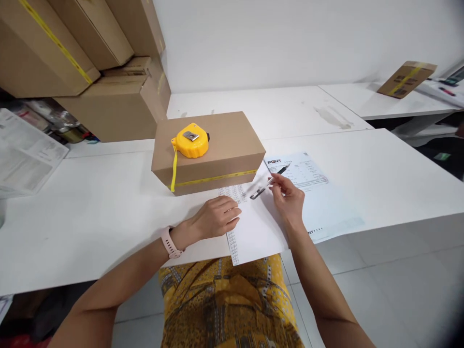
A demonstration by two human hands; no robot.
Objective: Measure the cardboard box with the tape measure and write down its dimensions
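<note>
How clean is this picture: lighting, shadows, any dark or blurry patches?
Head view: even, soft light; faint shadow beside the left forearm; gentle shading on the notebook; dark, blurred right-hand corners; small print on the pale-blue sheet unreadable.

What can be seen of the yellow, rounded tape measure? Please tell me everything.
The yellow, rounded tape measure has a glossy, plastic-looking case. It lies flat on the brown cardboard box, its silver, metal-looking clip facing up. A small black part shows at its right end, and a yellow strap hangs from its left end over the box's front edge. Nobody is holding it.
</note>
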